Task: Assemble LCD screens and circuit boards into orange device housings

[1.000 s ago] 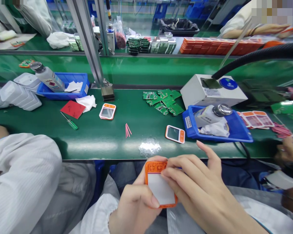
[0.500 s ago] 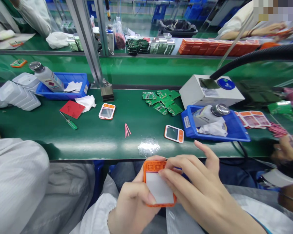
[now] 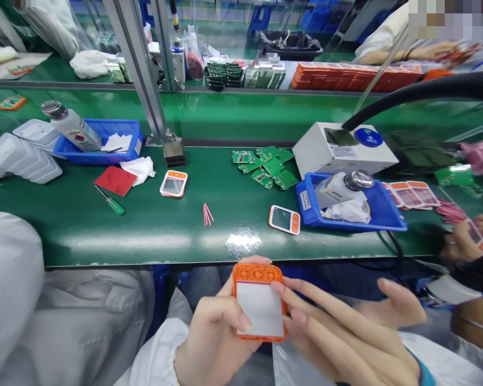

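Observation:
My left hand (image 3: 215, 327) is closed around an orange plastic casing (image 3: 257, 273), its thumb on a white rectangular panel (image 3: 260, 311) set in the frame. My right hand (image 3: 342, 332) lies along the casing's right side with fingers stretched out and apart; one fingertip touches near the panel's upper right corner. Just beyond, on the bench, a white-and-orange unit with a dark screen (image 3: 284, 220) lies flat. A similar unit (image 3: 174, 184) rests farther left, and several thin pink strips (image 3: 207, 214) lie between the two.
Green circuit boards (image 3: 268, 165) are piled mid-bench. A blue bin (image 3: 386, 217) holds a bottle (image 3: 342, 187), beside a white box (image 3: 342, 147). On the left are a red square (image 3: 116, 180), a green screwdriver (image 3: 115, 206) and another blue bin (image 3: 121, 128). Co-workers' sleeves (image 3: 12, 289) flank me.
My right hand has moved back to the right and its fingers have spread, uncovering the casing's upper right part. The left hand keeps its hold. The co-worker's sleeve at left has drawn away leftward.

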`<state>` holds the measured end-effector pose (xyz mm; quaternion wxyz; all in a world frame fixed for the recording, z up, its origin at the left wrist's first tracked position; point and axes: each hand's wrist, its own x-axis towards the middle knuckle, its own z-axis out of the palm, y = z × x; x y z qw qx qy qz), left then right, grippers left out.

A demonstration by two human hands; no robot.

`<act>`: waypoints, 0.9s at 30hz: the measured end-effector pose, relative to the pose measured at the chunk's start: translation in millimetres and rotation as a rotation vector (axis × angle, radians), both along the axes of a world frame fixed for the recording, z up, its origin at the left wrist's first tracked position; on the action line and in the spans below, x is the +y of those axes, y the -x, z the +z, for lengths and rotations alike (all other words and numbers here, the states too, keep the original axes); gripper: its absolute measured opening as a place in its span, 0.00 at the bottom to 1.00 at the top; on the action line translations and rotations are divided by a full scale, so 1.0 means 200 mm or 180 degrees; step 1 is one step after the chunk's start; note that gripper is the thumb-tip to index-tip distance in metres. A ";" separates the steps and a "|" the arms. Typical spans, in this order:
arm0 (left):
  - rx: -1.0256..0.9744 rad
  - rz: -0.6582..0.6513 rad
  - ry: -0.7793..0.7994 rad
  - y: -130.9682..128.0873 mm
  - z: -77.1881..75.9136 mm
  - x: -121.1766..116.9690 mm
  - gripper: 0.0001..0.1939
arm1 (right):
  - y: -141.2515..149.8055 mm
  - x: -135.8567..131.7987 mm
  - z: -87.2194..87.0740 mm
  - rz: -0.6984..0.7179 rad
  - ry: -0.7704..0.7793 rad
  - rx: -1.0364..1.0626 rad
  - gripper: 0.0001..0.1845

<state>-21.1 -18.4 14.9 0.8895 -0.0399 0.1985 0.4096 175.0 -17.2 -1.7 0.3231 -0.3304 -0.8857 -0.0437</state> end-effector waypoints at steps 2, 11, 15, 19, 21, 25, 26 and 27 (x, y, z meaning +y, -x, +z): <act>0.0143 -0.0050 0.0012 -0.01 -0.01 0.01 0.34 | 0.00 0.01 -0.02 0.0150 -0.0743 -0.0211 0.11; 0.1031 0.0104 0.0424 -0.06 -0.12 0.09 0.18 | 0.12 0.18 0.06 0.0331 -0.0565 -0.0235 0.09; 0.1014 0.0186 0.0362 -0.03 -0.16 0.16 0.14 | 0.15 0.33 0.03 0.0142 0.0272 0.0149 0.06; 0.1210 0.0365 0.0170 0.04 -0.17 0.21 0.18 | 0.18 0.72 -0.04 -0.1516 0.1525 0.0311 0.10; 0.1329 0.0481 0.0198 0.08 -0.17 0.22 0.20 | 0.20 0.94 -0.10 -0.1850 0.1684 0.0230 0.18; 0.1438 0.0613 0.0292 0.17 -0.18 0.21 0.18 | 0.25 1.31 -0.16 -0.1849 0.1926 -0.0284 0.27; 0.1468 0.0624 0.0311 0.19 -0.18 0.20 0.17 | 0.27 1.38 -0.17 -0.1715 0.2005 -0.0446 0.28; 0.1490 0.0633 0.0318 0.21 -0.17 0.19 0.16 | 0.28 1.44 -0.16 -0.1562 0.2098 -0.0601 0.28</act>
